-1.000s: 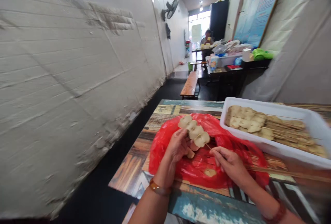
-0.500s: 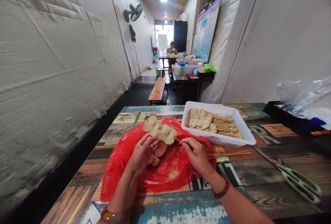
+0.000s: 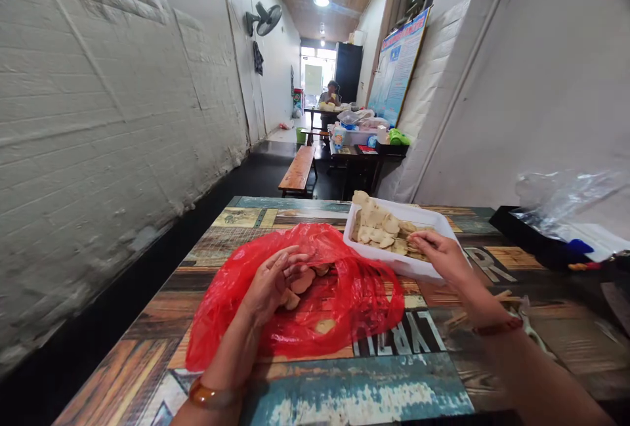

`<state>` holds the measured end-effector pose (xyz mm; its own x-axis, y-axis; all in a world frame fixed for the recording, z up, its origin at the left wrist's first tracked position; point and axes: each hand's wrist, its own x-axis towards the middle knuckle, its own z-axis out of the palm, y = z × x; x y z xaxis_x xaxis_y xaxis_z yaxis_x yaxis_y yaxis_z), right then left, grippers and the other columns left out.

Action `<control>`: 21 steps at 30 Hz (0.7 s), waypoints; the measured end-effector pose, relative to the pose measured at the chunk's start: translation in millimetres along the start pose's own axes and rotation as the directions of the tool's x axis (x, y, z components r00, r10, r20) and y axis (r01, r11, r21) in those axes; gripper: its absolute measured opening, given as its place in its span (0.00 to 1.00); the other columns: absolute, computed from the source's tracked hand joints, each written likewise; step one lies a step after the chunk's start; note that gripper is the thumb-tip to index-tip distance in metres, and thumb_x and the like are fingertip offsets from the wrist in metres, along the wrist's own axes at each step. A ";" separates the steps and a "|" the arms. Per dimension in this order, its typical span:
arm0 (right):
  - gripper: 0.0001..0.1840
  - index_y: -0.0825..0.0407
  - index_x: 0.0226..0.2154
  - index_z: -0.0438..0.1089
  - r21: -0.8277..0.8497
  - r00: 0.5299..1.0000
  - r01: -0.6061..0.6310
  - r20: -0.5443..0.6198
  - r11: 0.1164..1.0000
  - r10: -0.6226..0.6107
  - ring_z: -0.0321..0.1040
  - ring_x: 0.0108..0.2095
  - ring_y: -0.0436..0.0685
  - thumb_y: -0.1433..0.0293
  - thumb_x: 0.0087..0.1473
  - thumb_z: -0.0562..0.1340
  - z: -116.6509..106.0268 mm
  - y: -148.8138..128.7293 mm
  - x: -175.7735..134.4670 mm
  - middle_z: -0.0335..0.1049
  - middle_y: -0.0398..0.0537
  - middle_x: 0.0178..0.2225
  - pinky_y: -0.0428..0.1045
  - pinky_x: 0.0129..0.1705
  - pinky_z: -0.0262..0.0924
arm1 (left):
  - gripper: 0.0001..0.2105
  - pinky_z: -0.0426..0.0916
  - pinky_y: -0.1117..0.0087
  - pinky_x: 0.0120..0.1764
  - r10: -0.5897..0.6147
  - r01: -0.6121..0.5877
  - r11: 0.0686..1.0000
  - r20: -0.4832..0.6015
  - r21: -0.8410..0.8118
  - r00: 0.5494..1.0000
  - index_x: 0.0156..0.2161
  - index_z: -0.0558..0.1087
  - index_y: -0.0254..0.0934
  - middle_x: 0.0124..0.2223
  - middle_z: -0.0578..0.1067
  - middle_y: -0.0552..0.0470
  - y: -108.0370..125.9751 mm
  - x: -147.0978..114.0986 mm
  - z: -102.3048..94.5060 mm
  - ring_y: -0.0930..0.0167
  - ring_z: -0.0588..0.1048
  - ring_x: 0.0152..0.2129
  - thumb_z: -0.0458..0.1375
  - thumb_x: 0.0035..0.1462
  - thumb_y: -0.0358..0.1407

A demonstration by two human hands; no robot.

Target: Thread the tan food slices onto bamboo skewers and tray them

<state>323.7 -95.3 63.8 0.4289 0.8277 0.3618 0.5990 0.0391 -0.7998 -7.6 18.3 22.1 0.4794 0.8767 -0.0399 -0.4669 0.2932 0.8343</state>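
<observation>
My right hand [image 3: 445, 258] pinches the end of a skewer of pale round slices [image 3: 377, 214] over the white plastic tray [image 3: 450, 221]. The far end of that skewer reaches the tray's back left corner. Under it lie more skewers of the same slices [image 3: 377, 237]. My left hand [image 3: 273, 285] holds nothing, fingers apart, above the red plastic bag [image 3: 221, 308]. Loose pale slices [image 3: 304, 279] show in the bag beside my left fingers, partly covered by red plastic.
Bare sticks [image 3: 457, 318] and scissors [image 3: 534, 331] lie partly hidden by my right arm. A black box [image 3: 522, 232] with clear plastic stands at the right. Beyond the table are a wooden bench [image 3: 298, 170], a cluttered second table and a seated person [image 3: 331, 94].
My right hand has carried the skewer of slices from above the red bag rightward to the white tray. My left hand stays over the bag, apart from the skewer.
</observation>
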 end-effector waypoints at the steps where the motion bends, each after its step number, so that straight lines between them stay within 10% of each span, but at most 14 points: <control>1: 0.19 0.52 0.32 0.74 0.004 1.000 0.005 0.012 1.000 -0.005 0.71 0.32 0.57 0.54 0.51 0.58 4.7 -0.6 -1.0 0.76 0.50 0.33 0.51 0.34 0.64 | 0.18 0.69 0.68 0.42 0.000 0.000 1.000 -0.001 0.000 1.000 0.44 0.72 0.33 0.43 0.76 0.42 -0.2 0.2 -0.4 0.69 0.76 0.33 0.61 0.50 0.40; 6: 0.21 0.54 0.35 0.73 -0.058 0.998 0.066 0.029 0.996 -0.064 0.71 0.34 0.55 0.56 0.55 0.54 17.9 -1.5 4.1 0.76 0.49 0.34 0.49 0.34 0.64 | 0.18 0.70 0.70 0.40 -0.008 0.008 1.000 -0.011 0.013 1.000 0.45 0.71 0.32 0.42 0.77 0.43 0.3 2.5 -0.8 0.69 0.76 0.34 0.61 0.50 0.39; 13: 0.17 0.54 0.34 0.75 -0.400 0.994 0.100 0.000 0.911 -0.109 0.69 0.39 0.59 0.62 0.55 0.54 -33.8 39.1 32.8 0.75 0.53 0.36 0.51 0.41 0.59 | 0.17 0.71 0.71 0.39 0.006 -0.006 1.000 -0.016 0.011 1.000 0.46 0.71 0.32 0.40 0.77 0.45 0.7 3.2 -2.0 0.71 0.75 0.33 0.60 0.51 0.39; 21: 0.14 0.52 0.34 0.76 -0.620 0.961 0.261 0.242 0.740 -0.136 0.68 0.39 0.55 0.67 0.56 0.55 -31.2 62.9 52.6 0.75 0.50 0.36 0.46 0.40 0.57 | 0.19 0.70 0.72 0.38 -0.011 0.011 1.000 -0.083 0.008 0.997 0.43 0.72 0.32 0.38 0.77 0.46 -2.9 5.2 -4.4 0.72 0.75 0.31 0.63 0.47 0.39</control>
<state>405.1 -66.7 47.5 0.1670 0.9254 0.3402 0.9743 -0.1020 -0.2007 -7.0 23.6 17.1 0.4213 0.9020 -0.0942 -0.4556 0.3003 0.8380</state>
